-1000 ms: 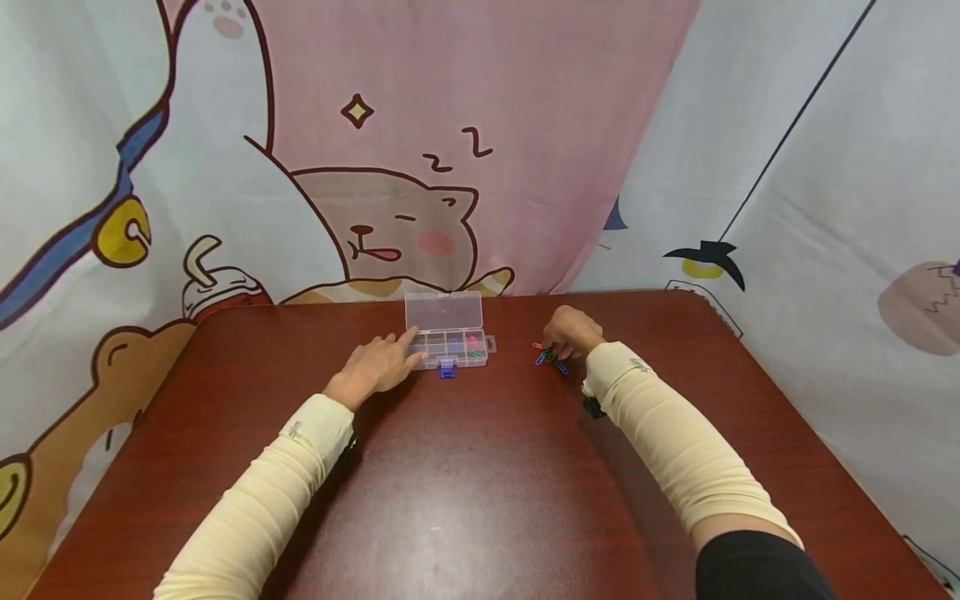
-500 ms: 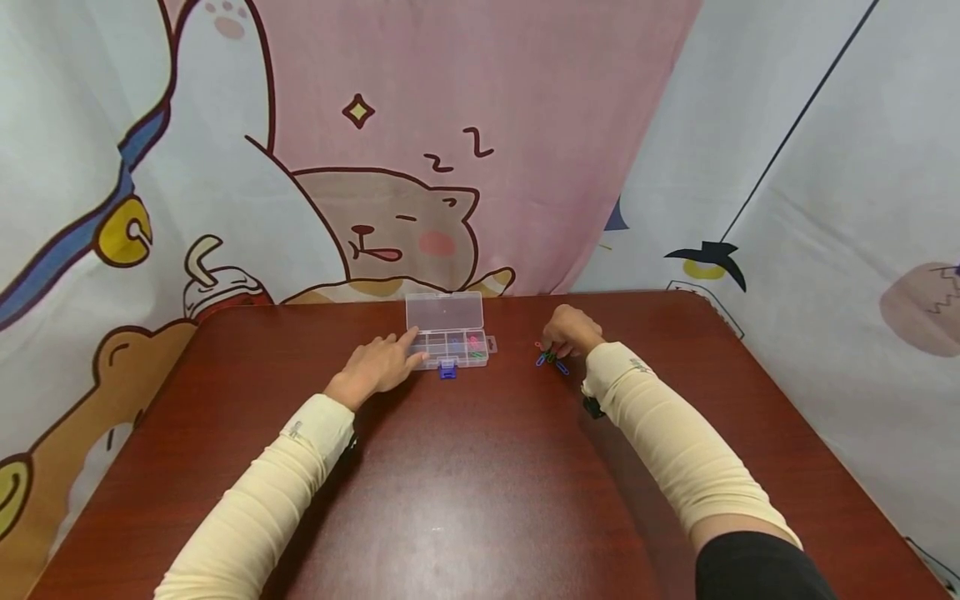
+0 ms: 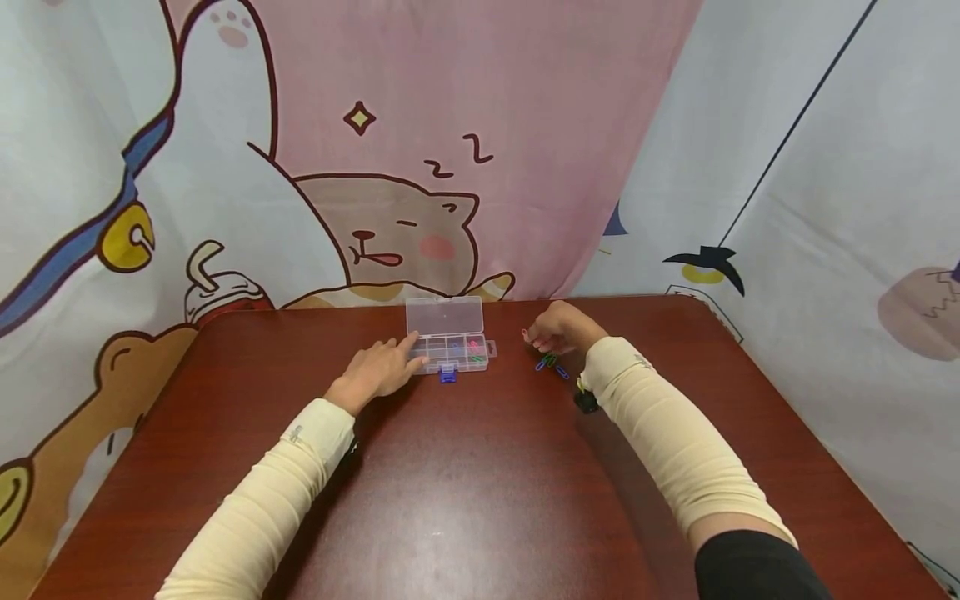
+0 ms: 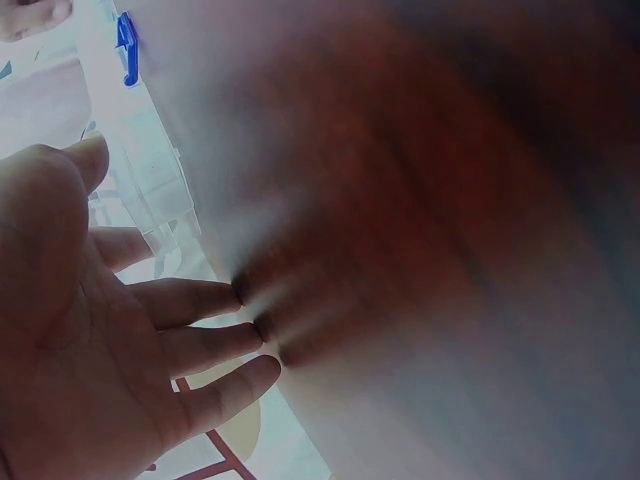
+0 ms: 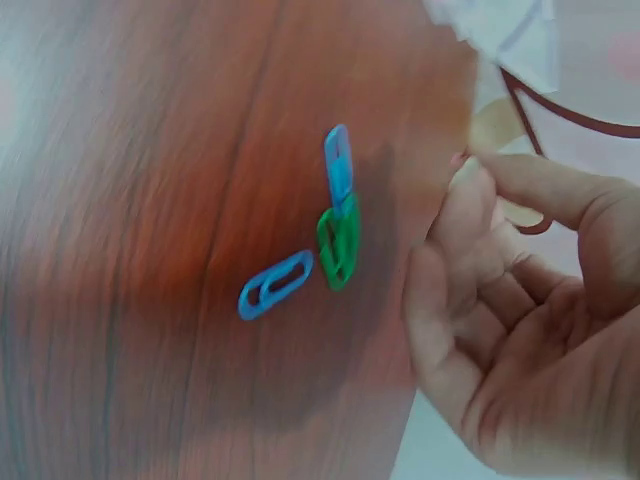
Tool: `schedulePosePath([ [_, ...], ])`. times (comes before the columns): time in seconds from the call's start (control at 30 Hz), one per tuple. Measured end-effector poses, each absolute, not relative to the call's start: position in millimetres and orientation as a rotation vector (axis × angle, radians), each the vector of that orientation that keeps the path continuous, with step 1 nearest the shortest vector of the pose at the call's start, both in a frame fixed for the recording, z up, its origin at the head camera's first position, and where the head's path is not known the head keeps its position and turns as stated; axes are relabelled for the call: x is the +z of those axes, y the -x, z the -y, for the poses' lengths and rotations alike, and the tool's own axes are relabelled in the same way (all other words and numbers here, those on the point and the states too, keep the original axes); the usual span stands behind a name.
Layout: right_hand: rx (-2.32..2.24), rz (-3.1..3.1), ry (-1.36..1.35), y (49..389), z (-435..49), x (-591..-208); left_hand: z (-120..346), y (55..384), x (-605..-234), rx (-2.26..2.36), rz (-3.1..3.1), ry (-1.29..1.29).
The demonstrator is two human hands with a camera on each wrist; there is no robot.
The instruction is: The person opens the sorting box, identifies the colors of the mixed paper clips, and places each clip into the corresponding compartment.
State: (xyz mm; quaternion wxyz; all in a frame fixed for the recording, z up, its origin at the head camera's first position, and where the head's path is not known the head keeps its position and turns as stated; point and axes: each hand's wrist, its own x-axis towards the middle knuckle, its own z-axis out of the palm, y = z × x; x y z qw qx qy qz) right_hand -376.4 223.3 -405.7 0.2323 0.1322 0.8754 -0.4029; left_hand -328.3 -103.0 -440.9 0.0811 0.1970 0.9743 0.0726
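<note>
A clear plastic compartment box point(image 3: 437, 369) stands at the back of the table, its lid point(image 3: 445, 317) raised and its blue latch point(image 3: 447, 377) at the front. Pink, green and blue paper clips lie in its compartments. My left hand point(image 3: 378, 368) rests at the box's left end, fingers spread and fairly straight, thumb by the front edge. To the right of the box, my right hand point(image 3: 558, 327) pinches a pink paper clip point(image 3: 525, 334) between thumb and fingertip. Below that hand lie a green paper clip point(image 5: 339, 245) and two blue paper clips, one point(image 5: 275, 285) apart and one overlapping the green.
The brown wooden table point(image 3: 450, 500) reaches to a printed cloth backdrop point(image 3: 570, 150) behind the box. A hanging tab point(image 3: 491, 348) sticks out from the box's right end. A small dark object point(image 3: 587, 400) shows under the right wrist.
My right hand has lifted from the clip pile and moved slightly left and back, taking the pink paper clip with it. The left hand stays at the box.
</note>
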Motion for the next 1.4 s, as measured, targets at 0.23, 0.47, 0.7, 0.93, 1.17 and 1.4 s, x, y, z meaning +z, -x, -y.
schedulePosePath([
  [0.23,-1.396,-2.091,-0.347,375,-200,-403,103,328,-442,0.220,-2.907,-0.587],
  [0.47,-1.437,-2.023,-0.328,376,-179,-407,103,327,-444,0.217,-2.909,-0.587],
  [0.7,-1.455,-1.995,-0.350,378,-168,-410,103,328,-444,0.220,-2.910,-0.582],
  [0.93,-1.460,-1.999,-0.367,381,-162,-409,103,330,-442,0.214,-2.916,-0.584],
  [1.17,-1.461,-2.019,-0.393,379,-165,-404,103,330,-440,0.215,-2.920,-0.586],
  [1.4,-1.458,-2.009,-0.382,379,-169,-406,103,330,-441,0.215,-2.910,-0.587],
])
